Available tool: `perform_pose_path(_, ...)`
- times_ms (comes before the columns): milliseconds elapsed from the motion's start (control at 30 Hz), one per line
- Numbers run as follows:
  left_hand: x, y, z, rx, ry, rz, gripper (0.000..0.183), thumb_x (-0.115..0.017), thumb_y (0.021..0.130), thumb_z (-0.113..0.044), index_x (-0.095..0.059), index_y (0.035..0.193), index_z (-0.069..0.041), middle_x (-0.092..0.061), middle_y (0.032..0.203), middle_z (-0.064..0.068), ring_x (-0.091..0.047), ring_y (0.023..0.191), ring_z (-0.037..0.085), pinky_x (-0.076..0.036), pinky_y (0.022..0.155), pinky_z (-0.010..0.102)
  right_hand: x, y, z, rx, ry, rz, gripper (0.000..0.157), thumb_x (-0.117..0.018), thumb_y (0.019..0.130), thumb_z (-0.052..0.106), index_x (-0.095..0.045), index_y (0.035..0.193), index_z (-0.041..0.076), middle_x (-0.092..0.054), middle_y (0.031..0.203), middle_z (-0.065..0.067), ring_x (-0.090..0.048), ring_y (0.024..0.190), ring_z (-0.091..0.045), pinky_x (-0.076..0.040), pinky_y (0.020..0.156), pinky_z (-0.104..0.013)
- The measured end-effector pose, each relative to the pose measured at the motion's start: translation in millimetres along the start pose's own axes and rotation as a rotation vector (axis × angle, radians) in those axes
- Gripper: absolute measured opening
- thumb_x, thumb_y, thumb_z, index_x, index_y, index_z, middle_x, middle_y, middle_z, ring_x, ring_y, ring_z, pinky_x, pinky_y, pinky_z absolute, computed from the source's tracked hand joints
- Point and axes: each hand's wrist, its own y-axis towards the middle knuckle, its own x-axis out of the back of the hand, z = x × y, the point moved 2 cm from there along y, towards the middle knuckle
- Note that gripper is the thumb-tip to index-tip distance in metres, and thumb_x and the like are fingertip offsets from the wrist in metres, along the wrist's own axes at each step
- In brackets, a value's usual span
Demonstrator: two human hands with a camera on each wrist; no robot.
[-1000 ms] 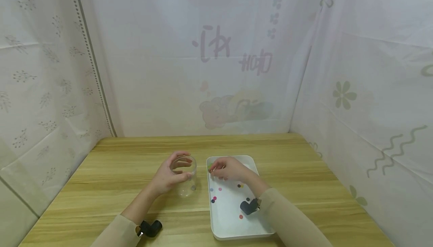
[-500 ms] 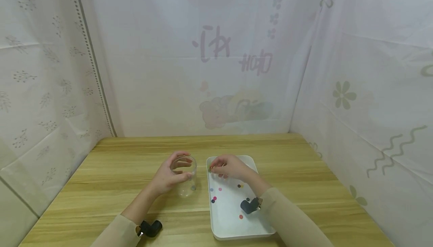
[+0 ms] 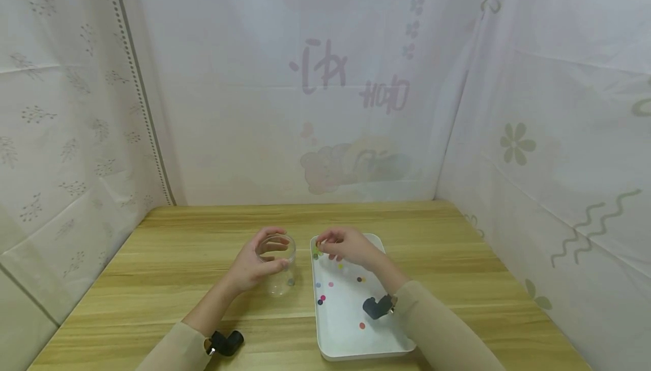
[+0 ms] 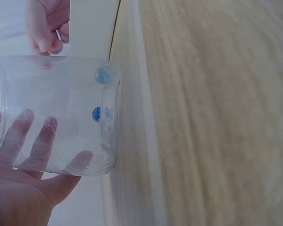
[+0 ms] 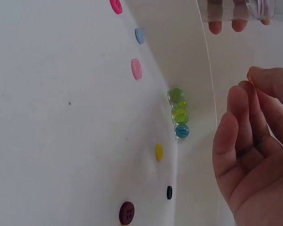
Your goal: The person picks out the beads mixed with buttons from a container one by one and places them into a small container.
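My left hand is curled round a clear plastic jar, which stands upright on the table left of the tray. Two blue marbles lie at the jar's bottom. Over the far left corner of the white tray, my right hand pinches a small orange thing between thumb and forefinger. The fingertips hide most of it, so its kind is unclear. Below that hand, green marbles and a blue marble sit in a row against the tray wall.
Several buttons lie scattered in the tray, among them a pink button, a yellow button and a maroon button. The tray's raised rim stands between the two hands. Patterned curtains enclose the wooden table.
My right hand has lifted slightly from the tray corner with the small orange thing, uncovering marbles and a yellow button. The left hand and the jar have stayed put.
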Motion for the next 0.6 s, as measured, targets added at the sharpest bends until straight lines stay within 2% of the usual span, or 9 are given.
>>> perform_pose_path(233,-0.2,0.4,0.1,0.002,-0.003,0.000,0.064,-0.083,0.094,-0.015,-0.052,0.150,-0.008,-0.063,0.143,0.031,-0.063,0.134,0.052,-0.057,0.107,0.063,2.8,-0.4,5.1,0.007,0.023,-0.024,0.028,-0.078,0.103,0.031,-0.077,0.127,0.016,-0.077,0.111,-0.020,-0.074,0.090,-0.030,-0.062,0.080,-0.038)
perform_pose_path(400,-0.5,0.0,-0.6,0.009,-0.002,-0.001,0.064,-0.083,0.094,-0.015,-0.051,0.150,-0.008,-0.063,0.144,0.030,-0.062,0.135,0.053,-0.057,0.108,0.063,5.9,-1.9,8.3,-0.008,0.049,-0.050,0.026,-0.078,0.103,0.032,-0.078,0.127,0.020,-0.077,0.112,-0.023,-0.074,0.095,-0.040,-0.063,0.083,-0.042)
perform_pose_path(600,-0.5,-1.0,-1.8,0.038,0.023,-0.008,0.065,-0.082,0.095,-0.015,-0.051,0.151,-0.008,-0.064,0.144,0.028,-0.063,0.135,0.050,-0.055,0.108,0.063,8.7,-5.2,13.9,0.026,0.078,-0.065,0.031,-0.077,0.104,0.030,-0.077,0.130,0.013,-0.076,0.115,-0.027,-0.072,0.090,-0.037,-0.063,0.080,-0.048)
